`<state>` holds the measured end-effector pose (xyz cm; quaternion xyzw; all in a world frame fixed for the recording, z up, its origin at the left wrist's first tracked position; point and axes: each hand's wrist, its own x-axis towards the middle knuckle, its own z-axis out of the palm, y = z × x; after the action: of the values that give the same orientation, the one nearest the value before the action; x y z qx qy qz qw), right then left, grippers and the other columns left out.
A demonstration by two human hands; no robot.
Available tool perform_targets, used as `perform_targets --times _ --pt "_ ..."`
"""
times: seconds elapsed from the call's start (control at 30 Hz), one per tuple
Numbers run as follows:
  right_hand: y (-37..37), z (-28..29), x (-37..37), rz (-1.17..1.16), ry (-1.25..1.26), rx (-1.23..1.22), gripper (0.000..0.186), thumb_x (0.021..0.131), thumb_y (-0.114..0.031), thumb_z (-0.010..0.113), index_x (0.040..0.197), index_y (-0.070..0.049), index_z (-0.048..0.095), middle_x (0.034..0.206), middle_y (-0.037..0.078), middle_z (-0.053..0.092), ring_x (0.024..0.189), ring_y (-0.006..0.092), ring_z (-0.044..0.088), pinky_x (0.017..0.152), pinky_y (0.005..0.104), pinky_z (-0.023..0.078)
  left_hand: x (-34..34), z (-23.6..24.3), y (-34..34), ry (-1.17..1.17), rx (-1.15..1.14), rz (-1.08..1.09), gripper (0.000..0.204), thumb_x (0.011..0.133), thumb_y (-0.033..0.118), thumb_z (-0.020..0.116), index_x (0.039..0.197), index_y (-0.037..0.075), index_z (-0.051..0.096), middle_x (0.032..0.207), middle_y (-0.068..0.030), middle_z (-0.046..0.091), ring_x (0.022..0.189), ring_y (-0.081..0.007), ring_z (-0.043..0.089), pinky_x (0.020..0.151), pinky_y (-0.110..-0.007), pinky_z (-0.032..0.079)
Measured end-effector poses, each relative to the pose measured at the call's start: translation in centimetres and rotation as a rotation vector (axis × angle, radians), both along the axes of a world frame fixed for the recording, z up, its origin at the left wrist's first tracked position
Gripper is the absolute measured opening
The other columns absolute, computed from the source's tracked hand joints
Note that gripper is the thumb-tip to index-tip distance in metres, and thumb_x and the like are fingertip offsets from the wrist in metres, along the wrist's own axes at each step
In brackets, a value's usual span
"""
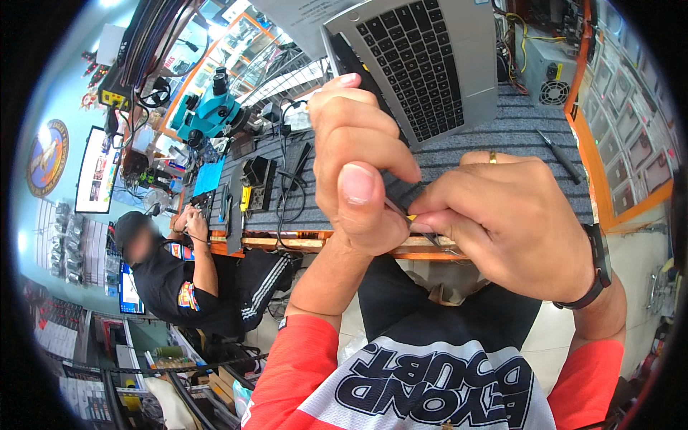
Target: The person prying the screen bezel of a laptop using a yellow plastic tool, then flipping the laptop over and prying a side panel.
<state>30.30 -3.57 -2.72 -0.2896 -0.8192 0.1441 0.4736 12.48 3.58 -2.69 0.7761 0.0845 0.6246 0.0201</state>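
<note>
My left hand (358, 165) is raised over the front of the bench, its fingers curled round and its thumb upright. Close against it, my right hand (509, 215) pinches between thumb and forefinger. A thin dark piece with a small yellow spot (412, 217) shows between the two hands; fingers cover most of it, and I cannot tell its kind. Behind them a silver laptop body with a black keyboard (416, 68) stands tilted on the ribbed grey mat (480, 161). To the right, a slim tool with a dark handle (562, 156) lies on that mat.
A teal microscope (211, 111) stands at the back left. Cables and a small black stand (258, 175) occupy the left of the bench. A co-worker in black (186, 279) sits at the left. A silver power-supply box (552, 80) is at the back right, near an orange-framed glass case (631, 129).
</note>
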Motion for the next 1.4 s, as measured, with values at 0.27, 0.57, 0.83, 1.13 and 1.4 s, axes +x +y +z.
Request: perform_targets --times 0.27,0.57,0.83,1.13,1.4 --pt "-0.1 -1.1 0.0 -0.011 -0.008 -0.001 0.01 0.084 -0.006 0.079 0.092 -0.008 0.073 0.077 0.008 0.069 0.07 0.0286 0.067 0.064 0.0378 0.052 0.1 0.0 -0.1 -0.016 -0.015 0.0 0.046 0.108 0.034 0.036 0.074 0.014 0.059 0.081 -0.0032 0.056 0.084 -0.0221 0.052 0.106 -0.051 0.039" --pt "-0.5 -2.2 -0.1 -0.036 -0.018 -0.028 0.01 0.085 -0.008 0.079 0.092 -0.007 0.073 0.079 0.007 0.07 0.071 0.0284 0.067 0.065 0.0383 0.053 0.2 -0.1 0.0 -0.021 -0.01 -0.004 0.045 0.107 0.033 0.036 0.073 0.014 0.058 0.081 -0.0035 0.056 0.085 -0.0221 0.052 0.107 -0.05 0.039" --pt "-0.7 -3.2 -0.1 -0.032 -0.021 -0.061 0.009 0.086 -0.006 0.078 0.092 -0.005 0.072 0.081 0.008 0.071 0.071 0.0283 0.067 0.066 0.0383 0.054 0.1 -0.1 0.2 -0.024 -0.007 -0.031 0.043 0.106 0.03 0.037 0.073 0.014 0.057 0.082 -0.0036 0.056 0.086 -0.0221 0.053 0.107 -0.051 0.039" --pt "-0.7 -3.5 -0.1 -0.036 -0.021 -0.04 0.006 0.086 -0.004 0.076 0.089 -0.004 0.072 0.082 0.008 0.072 0.071 0.0281 0.067 0.067 0.038 0.054 0.0 -0.1 0.2 -0.006 -0.006 -0.01 0.041 0.106 0.031 0.037 0.074 0.014 0.056 0.083 -0.0037 0.057 0.086 -0.0224 0.053 0.107 -0.051 0.04" --pt "-0.8 -3.4 -0.4 -0.055 -0.025 -0.022 0.007 0.086 -0.002 0.076 0.091 -0.002 0.071 0.083 0.009 0.072 0.072 0.0286 0.068 0.067 0.0377 0.054 0.1 0.0 0.2 -0.012 -0.026 -0.021 0.042 0.107 0.034 0.039 0.075 0.014 0.057 0.084 -0.0037 0.058 0.086 -0.0226 0.053 0.107 -0.051 0.039"
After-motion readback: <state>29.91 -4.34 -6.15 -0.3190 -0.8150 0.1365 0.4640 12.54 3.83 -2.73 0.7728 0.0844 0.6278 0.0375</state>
